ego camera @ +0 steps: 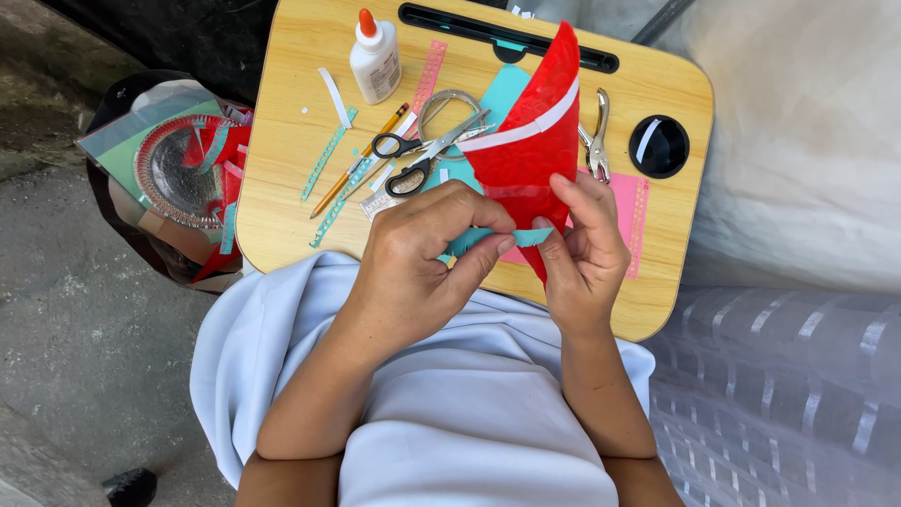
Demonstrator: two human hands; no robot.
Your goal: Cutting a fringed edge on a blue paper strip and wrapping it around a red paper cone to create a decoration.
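Note:
My left hand (422, 258) and my right hand (587, 239) pinch a narrow teal paper strip (511, 237) between their fingertips, stretched across the lower edge of a red paper cone (527, 141). The cone rises from my hands over a wooden lap desk (282, 188) and has a white band around its middle. My right hand also touches the cone's lower edge. Black-handled scissors (418, 160) lie on the desk just left of the cone.
On the desk lie a white glue bottle (375, 61) with an orange cap, a pencil (361, 160), a metal hole punch (597, 136), teal and pink punched strips and pink paper (631, 202). A bag with a silver foil plate (178, 169) stands at the left.

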